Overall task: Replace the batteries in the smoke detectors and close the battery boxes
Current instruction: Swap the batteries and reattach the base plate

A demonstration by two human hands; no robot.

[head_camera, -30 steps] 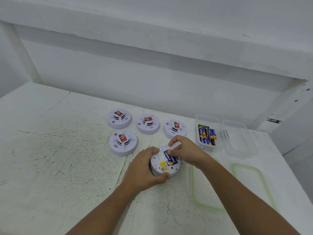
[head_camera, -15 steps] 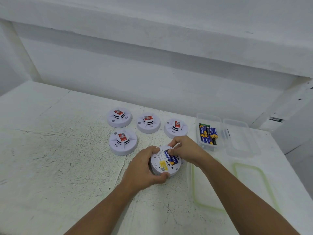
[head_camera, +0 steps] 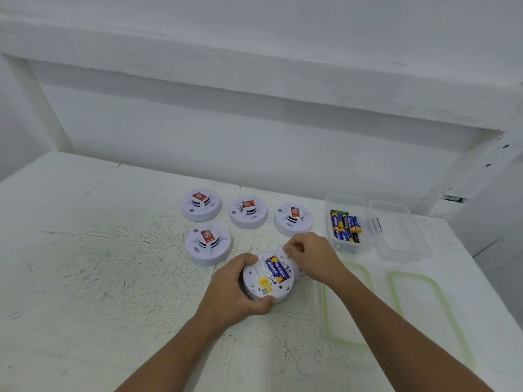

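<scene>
A white smoke detector (head_camera: pixel 264 281) lies upside down on the table, its battery bay open with blue and yellow batteries (head_camera: pixel 276 269) inside. My left hand (head_camera: pixel 236 290) grips the detector round its left rim. My right hand (head_camera: pixel 312 257) pinches the small white battery cover (head_camera: pixel 283 252) just above the bay's far edge. Several more detectors stand face up behind: one (head_camera: pixel 208 243) to the left and a row of three (head_camera: pixel 248 212).
A clear plastic box (head_camera: pixel 346 222) holds several spare batteries at the right, with a second clear box (head_camera: pixel 396 233) beside it. Two green-rimmed lids (head_camera: pixel 348 306) lie on the table near my right forearm. A white wall rises behind.
My right hand has lifted off the batteries, taking the white cover up and to the far edge of the bay. The batteries now show fully. My left hand keeps its hold.
</scene>
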